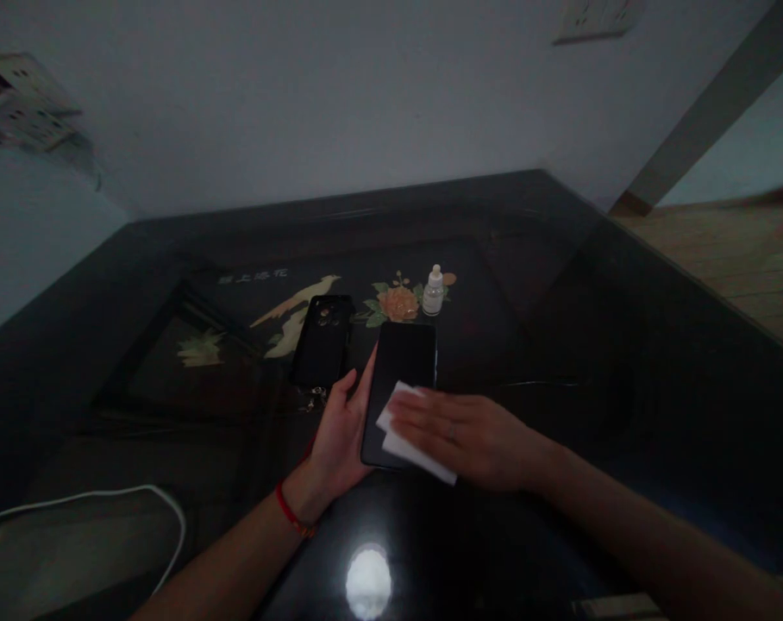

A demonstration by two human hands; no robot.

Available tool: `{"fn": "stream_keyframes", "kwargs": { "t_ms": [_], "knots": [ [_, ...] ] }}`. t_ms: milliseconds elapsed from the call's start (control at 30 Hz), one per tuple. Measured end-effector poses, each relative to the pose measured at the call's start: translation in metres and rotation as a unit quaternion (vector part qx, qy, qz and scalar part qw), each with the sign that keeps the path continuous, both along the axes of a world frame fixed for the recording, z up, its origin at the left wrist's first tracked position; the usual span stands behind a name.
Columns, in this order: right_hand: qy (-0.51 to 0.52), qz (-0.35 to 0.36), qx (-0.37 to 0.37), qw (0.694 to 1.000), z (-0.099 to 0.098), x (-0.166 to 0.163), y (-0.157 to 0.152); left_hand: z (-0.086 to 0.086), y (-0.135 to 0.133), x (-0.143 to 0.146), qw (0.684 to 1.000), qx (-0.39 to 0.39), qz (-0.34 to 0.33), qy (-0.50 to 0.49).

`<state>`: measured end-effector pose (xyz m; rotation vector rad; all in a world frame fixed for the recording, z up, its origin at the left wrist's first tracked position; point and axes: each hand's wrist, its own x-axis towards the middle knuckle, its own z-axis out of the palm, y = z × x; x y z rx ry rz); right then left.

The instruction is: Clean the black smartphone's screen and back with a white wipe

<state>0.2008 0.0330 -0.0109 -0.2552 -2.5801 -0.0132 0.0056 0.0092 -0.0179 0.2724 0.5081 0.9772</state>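
A dark smartphone (pixel 401 358) lies tilted in my left hand (pixel 341 435), its black screen facing up. The left fingers pass under the phone and the thumb stays along its left side. My right hand (pixel 460 431) presses a folded white tissue (pixel 417 453) flat against the lower part of the screen; that hand is slightly blurred. Left of the phone, a black phone case (pixel 322 341) with a camera cutout and a small beaded strap (pixel 315 398) rests on the table. Beyond the phone stands a small clear dropper bottle (pixel 433 293) with a white top.
The dark glossy table (pixel 560 302) carries a painted bird and flower (pixel 397 304). A white cable (pixel 126 492) curves across the lower left. Power sockets (pixel 33 103) are on the wall at left, and another socket (pixel 595 19) is high at right.
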Motion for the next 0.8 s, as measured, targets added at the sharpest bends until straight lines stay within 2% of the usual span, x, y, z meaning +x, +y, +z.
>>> {"fn": "stream_keyframes", "kwargs": {
  "t_ms": [67, 100, 267, 400, 533, 633, 733, 800],
  "knots": [
    [0.023, -0.068, -0.001, 0.997, 0.001, 0.006, 0.006, 0.001, 0.0, 0.0, 1.0, -0.009, 0.009, -0.001],
    [0.028, -0.079, 0.0, 0.996, 0.002, 0.008, 0.008, 0.002, -0.001, 0.001, 1.0, -0.014, 0.013, 0.001],
    [-0.001, 0.047, -0.001, 0.999, 0.007, -0.001, -0.005, 0.006, 0.0, 0.002, 0.998, -0.05, 0.04, 0.017],
    [0.035, 0.022, -0.009, 0.999, 0.01, -0.004, -0.009, 0.01, 0.003, 0.001, 0.996, -0.046, 0.077, 0.019],
    [0.029, 0.057, -0.009, 0.998, 0.008, 0.001, -0.004, 0.008, 0.004, -0.001, 0.995, -0.054, 0.081, 0.039],
    [0.088, -0.031, -0.023, 0.995, 0.005, 0.011, 0.008, 0.005, 0.002, -0.003, 0.997, -0.043, 0.06, 0.027],
    [0.142, -0.134, -0.041, 0.98, 0.003, 0.021, 0.021, 0.004, -0.002, -0.003, 1.0, 0.001, -0.024, 0.004],
    [0.144, -0.159, -0.043, 0.976, 0.004, 0.023, 0.025, 0.003, -0.005, 0.0, 0.997, 0.024, -0.067, 0.005]
  ]
}}
